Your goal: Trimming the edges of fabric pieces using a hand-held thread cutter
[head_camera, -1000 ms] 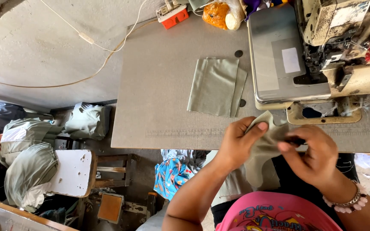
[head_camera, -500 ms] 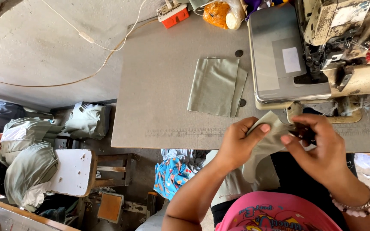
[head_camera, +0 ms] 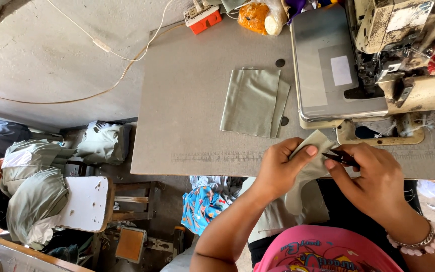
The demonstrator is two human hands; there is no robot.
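Sewing machine [head_camera: 378,65], folded olive fabric stack [head_camera: 252,100], orange plug box [head_camera: 205,19]

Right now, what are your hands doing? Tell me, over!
Left hand pinching grey-green fabric piece. Right hand holding small black snips at the fabric's edge. Stack of cut pieces beyond, not in the way.

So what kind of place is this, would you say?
Most likely a small sewing workshop: an industrial sewing machine on a grey work table, cut olive fabric pieces stacked on it, and fabric bundles heaped on the floor beside it.
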